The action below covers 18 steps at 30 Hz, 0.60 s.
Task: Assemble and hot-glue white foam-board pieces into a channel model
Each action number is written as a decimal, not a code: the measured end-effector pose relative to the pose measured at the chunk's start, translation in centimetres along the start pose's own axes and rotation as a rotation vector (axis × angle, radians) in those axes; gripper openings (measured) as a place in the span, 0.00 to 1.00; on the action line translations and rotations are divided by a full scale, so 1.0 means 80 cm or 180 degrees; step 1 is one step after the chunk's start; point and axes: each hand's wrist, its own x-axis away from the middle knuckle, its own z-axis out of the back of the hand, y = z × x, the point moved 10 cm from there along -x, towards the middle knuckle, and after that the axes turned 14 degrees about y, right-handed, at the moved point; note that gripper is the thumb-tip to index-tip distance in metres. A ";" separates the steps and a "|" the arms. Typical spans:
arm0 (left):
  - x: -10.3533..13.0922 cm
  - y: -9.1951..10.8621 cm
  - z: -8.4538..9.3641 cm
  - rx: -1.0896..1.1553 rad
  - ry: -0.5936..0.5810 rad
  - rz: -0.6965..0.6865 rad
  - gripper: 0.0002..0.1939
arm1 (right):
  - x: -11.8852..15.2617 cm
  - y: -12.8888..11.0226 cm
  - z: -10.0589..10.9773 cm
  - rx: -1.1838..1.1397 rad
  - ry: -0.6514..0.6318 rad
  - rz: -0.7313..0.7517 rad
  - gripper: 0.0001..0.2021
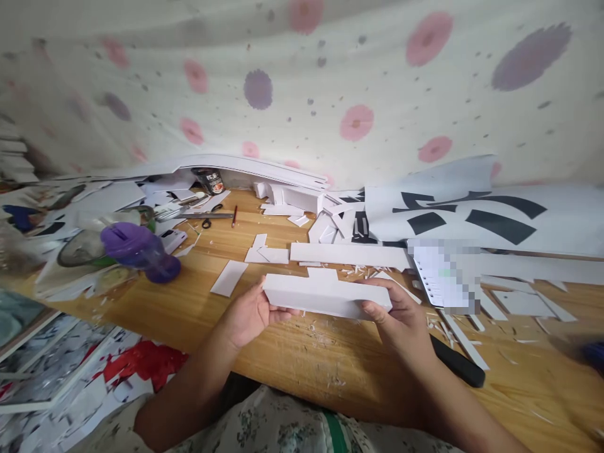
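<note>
A long white foam-board piece (321,296), with a short raised tab along its back edge, is held level just above the wooden table. My left hand (250,311) supports its left end from below, fingers curled under it. At the other end, my right hand (399,314) grips it with the thumb on the front face and the fingers behind. A black handle-like object (457,362) lies on the table, partly covered by my right forearm. Beyond the held piece lies a long white strip (349,253). A small white rectangle (229,278) rests left of my left hand.
A purple cup (136,245) stands on the left, with scissors (207,218), a red pencil (234,216) and a dark can (210,181) behind. Spiral notebook (441,277) and a sheet with black shapes (476,214) lie right. Scraps litter the wooden table (189,314).
</note>
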 end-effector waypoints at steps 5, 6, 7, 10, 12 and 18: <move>-0.003 0.001 0.004 0.0090 0.0200 0.0015 0.18 | 0.001 -0.014 -0.001 -0.0061 -0.0001 0.0129 0.12; -0.003 0.001 0.004 0.0081 0.0217 0.0015 0.17 | 0.002 -0.017 -0.001 -0.0066 -0.0008 0.0159 0.12; -0.003 0.001 0.004 0.0072 0.0237 0.0010 0.17 | 0.002 -0.019 -0.001 -0.0069 -0.0013 0.0179 0.12; -0.003 0.002 0.007 0.0023 0.0277 0.0017 0.16 | 0.004 -0.024 -0.003 -0.0062 -0.0042 0.0226 0.11; -0.002 0.004 0.010 -0.0011 0.0268 0.0034 0.17 | 0.006 -0.027 -0.005 -0.0083 -0.0097 0.0270 0.11; 0.006 0.019 0.016 -0.0074 -0.0025 -0.0174 0.35 | 0.010 -0.033 -0.008 -0.0133 -0.0138 0.0364 0.11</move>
